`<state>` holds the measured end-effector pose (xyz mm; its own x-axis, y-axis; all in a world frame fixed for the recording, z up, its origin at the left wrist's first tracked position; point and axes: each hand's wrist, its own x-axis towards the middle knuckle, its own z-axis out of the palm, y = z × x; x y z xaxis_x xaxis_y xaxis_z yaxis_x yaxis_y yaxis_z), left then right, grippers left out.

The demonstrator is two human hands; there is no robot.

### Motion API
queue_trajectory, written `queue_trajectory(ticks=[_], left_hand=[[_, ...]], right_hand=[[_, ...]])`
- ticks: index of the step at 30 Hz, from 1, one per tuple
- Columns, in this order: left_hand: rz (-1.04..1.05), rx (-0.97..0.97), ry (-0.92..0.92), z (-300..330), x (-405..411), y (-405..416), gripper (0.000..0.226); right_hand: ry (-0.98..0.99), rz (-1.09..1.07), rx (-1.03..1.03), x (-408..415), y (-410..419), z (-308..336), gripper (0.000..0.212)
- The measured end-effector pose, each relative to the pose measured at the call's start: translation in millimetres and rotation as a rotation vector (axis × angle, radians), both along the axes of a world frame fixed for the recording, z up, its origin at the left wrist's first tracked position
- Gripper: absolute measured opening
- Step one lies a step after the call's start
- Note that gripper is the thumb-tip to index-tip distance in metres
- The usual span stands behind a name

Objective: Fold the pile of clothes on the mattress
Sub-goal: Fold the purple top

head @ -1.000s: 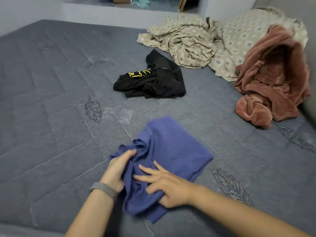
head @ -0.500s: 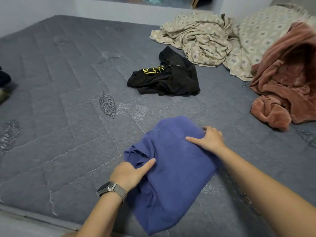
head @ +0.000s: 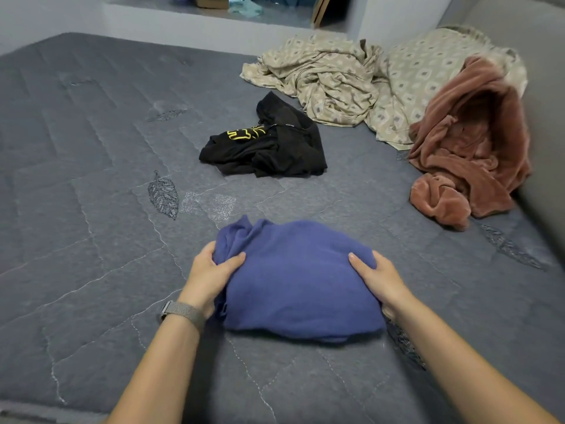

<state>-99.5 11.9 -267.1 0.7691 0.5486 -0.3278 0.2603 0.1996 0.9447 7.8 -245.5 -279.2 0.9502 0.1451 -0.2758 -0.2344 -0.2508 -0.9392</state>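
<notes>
We find both hands gripping the blue garment point(head: 301, 280): the left hand point(head: 211, 275) holds its bunched left edge, thumb on top, and the right hand point(head: 377, 280) clasps the right edge. The garment sits folded on the mattress point(head: 91, 185) directly in front. We judge the fold nearly complete. To finish well, we recommend tucking the loose left bunch under and pressing flat. The black garment point(head: 269, 148) beyond remains unfolded.

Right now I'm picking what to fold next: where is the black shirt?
In the head view the black shirt lies crumpled mid-mattress, beyond the blue cloth, just left of the beige sheet.
</notes>
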Motion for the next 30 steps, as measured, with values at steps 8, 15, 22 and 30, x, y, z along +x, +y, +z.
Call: queue_trajectory(ticks=[8, 15, 22, 30], left_hand=[[-0.101, 0.589, 0.636, -16.7, -6.9, -16.2, 0.058], [-0.011, 0.084, 0.281, -42.8, -33.3, -13.9, 0.028], [-0.014, 0.073, 0.194, -29.6, -25.5, 18.4, 0.02], [0.299, -0.031, 0.203, 127.5, -138.7, 126.1, 0.018]], right_hand=[[0.268, 0.037, -0.303, -25.6, -49.4, -25.6, 0.033], [0.433, 0.134, 0.026, 0.9, -11.7, -20.3, 0.037], [0.152, -0.022, -0.116, -1.5, 62.0, -23.7, 0.031], [0.27, 0.343, -0.083, -61.4, 203.9, 140.3, 0.025]])
